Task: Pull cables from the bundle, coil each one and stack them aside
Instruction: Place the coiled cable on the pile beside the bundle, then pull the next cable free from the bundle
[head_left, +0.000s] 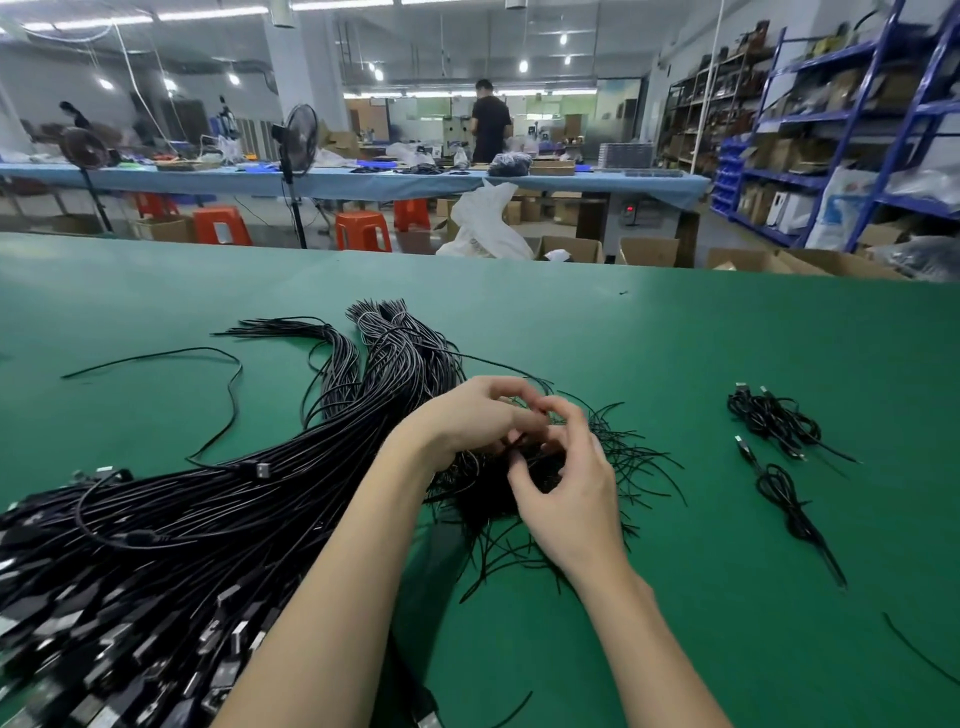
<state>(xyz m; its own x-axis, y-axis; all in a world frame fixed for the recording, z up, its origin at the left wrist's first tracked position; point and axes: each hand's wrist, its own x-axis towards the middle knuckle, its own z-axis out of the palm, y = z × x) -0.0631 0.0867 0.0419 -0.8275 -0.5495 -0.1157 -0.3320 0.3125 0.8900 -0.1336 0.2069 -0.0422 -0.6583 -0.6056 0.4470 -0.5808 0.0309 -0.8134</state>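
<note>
A thick bundle of black cables (171, 525) with USB plugs lies across the left of the green table (727, 338), fanning toward me. Over a tangle of thin black twist ties (618, 457) at the centre, my left hand (467, 415) and my right hand (566, 483) meet, fingers curled and pinching a black cable coil (519, 447) between them. The coil is mostly hidden by the fingers. At the right lie two coiled cables (774, 415), (784, 499), each with a loose tail.
One loose cable (228, 384) snakes across the table left of the bundle. A short black strand (914, 649) lies near the right edge. Beyond the far edge are cardboard boxes, orange stools, a fan, blue shelving and a person standing at another bench.
</note>
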